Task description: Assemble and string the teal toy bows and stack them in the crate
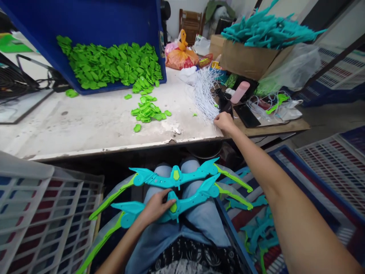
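Two turquoise toy bows with lime-green limb tips lie across my lap, a farther toy bow [163,182] and a nearer toy bow [194,201]. My left hand [156,207] grips the nearer one close to its middle, the thumb by the green centre piece [173,207]. On the table, my right hand [224,121] has its fingers pinched at the near end of a bundle of white strings [205,99]. Whether a single string is between those fingertips is too small to make out.
A tilted blue bin [114,89] spills green plastic pieces [148,110] onto the white table [85,129]. A cardboard box [239,59] holds turquoise parts. A phone [247,116] and pink bottle [240,92] lie right. Crates [51,205] flank my legs, with more bows at right.
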Motion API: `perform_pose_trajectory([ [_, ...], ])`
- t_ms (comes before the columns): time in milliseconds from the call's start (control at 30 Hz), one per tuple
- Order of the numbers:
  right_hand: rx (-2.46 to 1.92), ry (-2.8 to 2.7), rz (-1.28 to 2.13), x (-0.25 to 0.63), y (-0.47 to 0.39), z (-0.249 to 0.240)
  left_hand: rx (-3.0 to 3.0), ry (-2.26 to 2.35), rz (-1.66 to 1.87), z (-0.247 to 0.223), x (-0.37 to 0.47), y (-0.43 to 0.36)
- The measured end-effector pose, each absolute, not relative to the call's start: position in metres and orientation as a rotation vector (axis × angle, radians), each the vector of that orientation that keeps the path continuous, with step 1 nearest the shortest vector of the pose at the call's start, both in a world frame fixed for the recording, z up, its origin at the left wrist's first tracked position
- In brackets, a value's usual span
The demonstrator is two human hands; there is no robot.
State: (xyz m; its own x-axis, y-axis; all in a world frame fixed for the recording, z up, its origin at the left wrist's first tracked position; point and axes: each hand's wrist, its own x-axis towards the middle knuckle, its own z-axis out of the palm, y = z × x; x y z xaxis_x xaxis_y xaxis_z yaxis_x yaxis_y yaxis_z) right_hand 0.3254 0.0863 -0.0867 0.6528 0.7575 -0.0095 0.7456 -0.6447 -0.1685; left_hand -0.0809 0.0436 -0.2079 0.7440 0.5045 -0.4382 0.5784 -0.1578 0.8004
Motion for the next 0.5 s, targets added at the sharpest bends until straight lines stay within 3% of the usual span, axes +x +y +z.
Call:
perform_pose_trajectory([
  [500, -2.584, -0.955, 0.506, 0.339, 0.098, -0.080, 1.805, 0.862, -0.066, -0.201, -0.081, 0.041],
])
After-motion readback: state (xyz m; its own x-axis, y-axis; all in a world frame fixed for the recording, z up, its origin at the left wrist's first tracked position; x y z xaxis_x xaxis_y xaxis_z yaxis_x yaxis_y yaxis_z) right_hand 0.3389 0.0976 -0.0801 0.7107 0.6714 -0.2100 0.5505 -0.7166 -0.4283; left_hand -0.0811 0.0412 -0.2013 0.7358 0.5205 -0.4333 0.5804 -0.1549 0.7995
